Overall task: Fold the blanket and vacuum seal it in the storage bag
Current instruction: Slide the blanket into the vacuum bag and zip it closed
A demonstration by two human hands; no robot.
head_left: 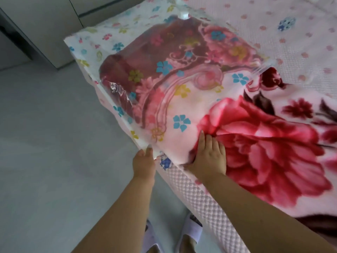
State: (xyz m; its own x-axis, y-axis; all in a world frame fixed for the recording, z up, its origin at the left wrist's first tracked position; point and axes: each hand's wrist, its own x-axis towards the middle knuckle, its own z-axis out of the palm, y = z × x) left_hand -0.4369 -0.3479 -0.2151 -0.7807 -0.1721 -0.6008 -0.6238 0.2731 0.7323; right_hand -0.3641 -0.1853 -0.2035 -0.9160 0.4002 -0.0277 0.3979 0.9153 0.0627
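Observation:
A pink blanket (264,143) with large red roses lies on the bed, most of it inside a clear storage bag (102,44) printed with small coloured flowers. The bag's white valve (183,15) sits at its far end. The part with the big rose sticks out of the bag's mouth toward me. My left hand (144,164) pinches the bag's near edge at the bed's side. My right hand (209,156) presses flat on the blanket at the bag's mouth, fingers straight.
The bed (291,24) has a white cover with pink dots and a quilted pink side (206,196). Grey floor (45,143) lies to the left, with a pale cabinet (45,24) at the far left. My slippered feet (187,234) stand by the bed.

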